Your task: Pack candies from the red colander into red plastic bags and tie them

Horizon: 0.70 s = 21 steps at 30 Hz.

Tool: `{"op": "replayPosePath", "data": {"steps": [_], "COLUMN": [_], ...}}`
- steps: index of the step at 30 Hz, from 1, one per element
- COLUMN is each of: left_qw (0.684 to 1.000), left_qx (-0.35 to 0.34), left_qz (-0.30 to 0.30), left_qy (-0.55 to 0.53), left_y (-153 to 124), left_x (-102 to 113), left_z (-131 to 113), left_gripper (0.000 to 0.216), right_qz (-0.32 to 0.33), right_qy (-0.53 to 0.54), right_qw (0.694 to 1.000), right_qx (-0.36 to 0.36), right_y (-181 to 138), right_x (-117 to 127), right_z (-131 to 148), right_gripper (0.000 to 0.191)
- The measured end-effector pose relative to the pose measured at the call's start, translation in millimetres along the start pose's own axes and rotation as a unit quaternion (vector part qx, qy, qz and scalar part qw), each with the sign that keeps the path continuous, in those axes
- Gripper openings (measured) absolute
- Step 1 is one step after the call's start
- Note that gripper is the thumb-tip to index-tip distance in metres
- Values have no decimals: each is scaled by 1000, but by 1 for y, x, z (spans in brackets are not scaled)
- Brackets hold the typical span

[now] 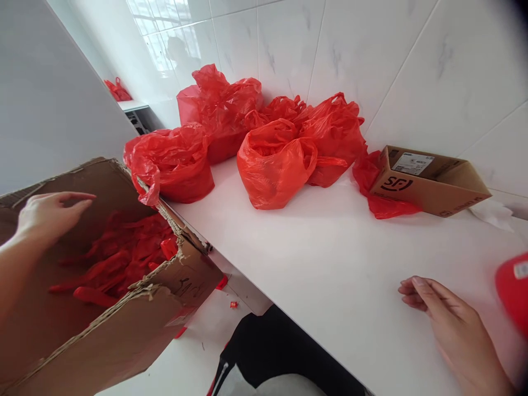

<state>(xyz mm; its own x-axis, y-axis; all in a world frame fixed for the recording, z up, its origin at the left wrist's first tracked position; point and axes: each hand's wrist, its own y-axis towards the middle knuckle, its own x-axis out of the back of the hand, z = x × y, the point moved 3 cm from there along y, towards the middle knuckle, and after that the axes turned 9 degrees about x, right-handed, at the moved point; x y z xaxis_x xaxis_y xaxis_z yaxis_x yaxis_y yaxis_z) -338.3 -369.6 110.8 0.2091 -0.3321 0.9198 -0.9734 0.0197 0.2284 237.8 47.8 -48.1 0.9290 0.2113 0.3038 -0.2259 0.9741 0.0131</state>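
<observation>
My left hand (51, 217) is over the open top of a big cardboard box (165, 291) at the left. Its fingers are stretched out with the thumb apart, and nothing is in them. Below it, a heap of red plastic bags or wrapped red pieces (124, 264) lies in the box; their exact kind cannot be made out. My right hand (454, 324) is at the right front of the white table (313, 264), with loosely bent fingers and nothing visible in them. A blurred red object (513, 289) with a white label sits beyond it at the right edge.
Several filled red plastic bags (276, 170) stand along the tiled wall (284, 44). A small open carton (429, 187) marked SF rests partly on a flat red bag (383, 206). A small red wrapped piece (234, 304) lies on the floor.
</observation>
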Motion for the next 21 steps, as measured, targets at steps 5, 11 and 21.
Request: {"op": "replayPosePath", "data": {"steps": [5, 11, 21], "left_qw": [984, 884, 886], "left_qx": [-142, -446, -431], "left_qz": [-72, -23, 170], "left_qy": [-84, -141, 24], "left_y": [-44, -130, -117], "left_x": [4, 8, -72], "left_z": [-98, -231, -383], "left_gripper": [31, 46, 31], "right_qz": [14, 54, 108], "right_qy": [7, -14, -1], "right_qw": [1000, 998, 994], "right_qx": [6, 15, 9], "right_y": [1, 0, -5], "right_x": [-1, -3, -6], "right_z": [0, 6, 22], "right_gripper": [36, 42, 43]}}
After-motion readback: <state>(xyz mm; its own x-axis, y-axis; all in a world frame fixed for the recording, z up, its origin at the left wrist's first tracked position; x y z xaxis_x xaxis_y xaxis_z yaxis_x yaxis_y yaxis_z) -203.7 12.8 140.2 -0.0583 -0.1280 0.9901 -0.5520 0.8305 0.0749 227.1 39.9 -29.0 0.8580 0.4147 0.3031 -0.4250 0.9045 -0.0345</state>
